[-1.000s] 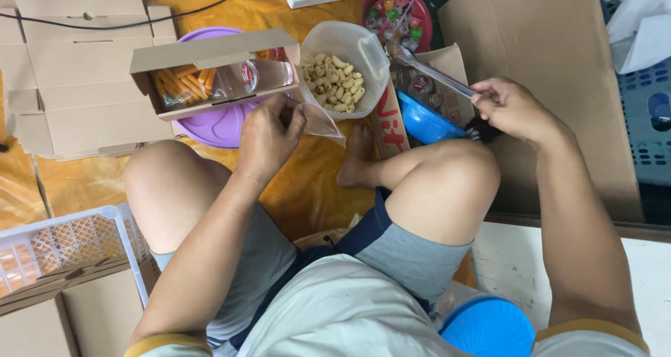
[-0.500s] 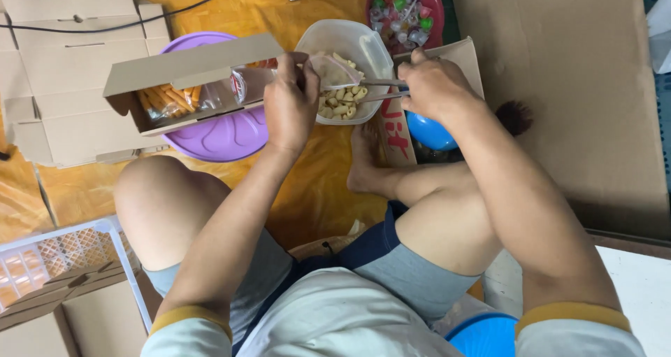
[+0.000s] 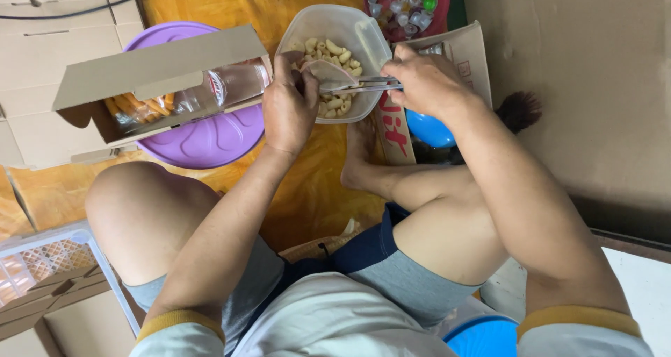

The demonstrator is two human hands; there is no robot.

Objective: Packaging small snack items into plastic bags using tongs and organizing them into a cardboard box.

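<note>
A clear plastic tub (image 3: 367,35) of pale curled snack pieces (image 3: 334,49) stands on the orange cloth in front of my crossed legs. My left hand (image 3: 286,112) is over the tub's near rim and pinches a small translucent plastic bag (image 3: 330,72). My right hand (image 3: 423,81) grips a long metal tool (image 3: 360,86) that looks like scissors or tongs. The tool lies level, and its tip meets the bag next to my left fingers.
An open cardboard box (image 3: 157,67) holding clear packets lies on a round purple lid (image 3: 203,140) at the left. A red tray of small cups (image 3: 409,0) is behind the tub. A blue bowl (image 3: 428,130) sits beside my foot. A white crate (image 3: 49,255) is at lower left.
My right hand has swung left from beside the blue bowl, bringing the metal tool over the tub. My left hand has moved up to the tub's rim and now holds the small bag.
</note>
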